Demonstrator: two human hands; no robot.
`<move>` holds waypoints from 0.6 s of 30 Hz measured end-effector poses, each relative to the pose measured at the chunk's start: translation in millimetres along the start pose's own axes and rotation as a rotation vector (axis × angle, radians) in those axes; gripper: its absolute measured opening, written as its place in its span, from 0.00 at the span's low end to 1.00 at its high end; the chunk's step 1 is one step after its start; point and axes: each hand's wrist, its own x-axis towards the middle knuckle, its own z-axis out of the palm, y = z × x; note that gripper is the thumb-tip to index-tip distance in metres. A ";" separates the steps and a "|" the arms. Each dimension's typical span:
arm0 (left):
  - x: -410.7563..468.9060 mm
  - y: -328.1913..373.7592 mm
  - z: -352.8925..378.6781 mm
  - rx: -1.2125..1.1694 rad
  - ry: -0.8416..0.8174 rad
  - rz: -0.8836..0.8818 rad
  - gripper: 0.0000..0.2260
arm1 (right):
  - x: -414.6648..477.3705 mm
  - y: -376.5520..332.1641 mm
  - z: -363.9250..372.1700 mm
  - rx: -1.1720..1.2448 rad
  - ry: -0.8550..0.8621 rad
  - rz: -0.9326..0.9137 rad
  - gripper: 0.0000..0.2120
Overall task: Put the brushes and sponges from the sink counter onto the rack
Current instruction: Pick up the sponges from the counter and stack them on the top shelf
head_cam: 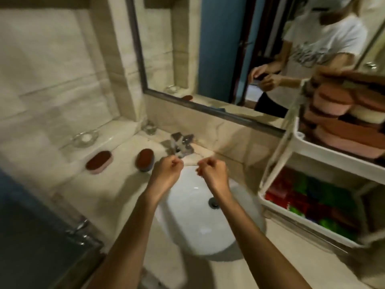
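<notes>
Two oval brushes with brown bristle faces lie on the marble counter left of the tap: a pink-backed brush (99,162) further left and a blue-backed brush (145,159) closer to the basin. My left hand (168,171) hovers just right of the blue-backed brush with its fingers curled shut and nothing seen in it. My right hand (213,171) is a closed fist over the back of the basin, also holding nothing visible. The white rack (308,147) stands at the right; its upper shelf holds stacked pink and brown sponges (341,113), its lower shelf red, green and blue ones (308,197).
A white oval basin (193,217) with a dark drain lies under my forearms, a chrome tap (179,143) behind it. A glass soap dish (84,138) and a small glass (149,128) sit on the back ledge. A framed mirror (187,59) hangs above. A dark glass panel is at lower left.
</notes>
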 end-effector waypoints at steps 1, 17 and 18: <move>2.4 -18.0 -10.0 0.038 0.002 -0.038 0.10 | -1.3 6.7 17.7 -0.008 -0.042 0.024 0.11; 169.7 -207.7 -181.4 0.338 -0.010 -0.263 0.13 | 82.3 -0.1 281.8 -0.353 -0.133 0.150 0.11; 186.3 -216.1 -185.7 0.365 0.003 -0.277 0.13 | 93.7 2.6 290.0 -0.393 -0.123 0.168 0.11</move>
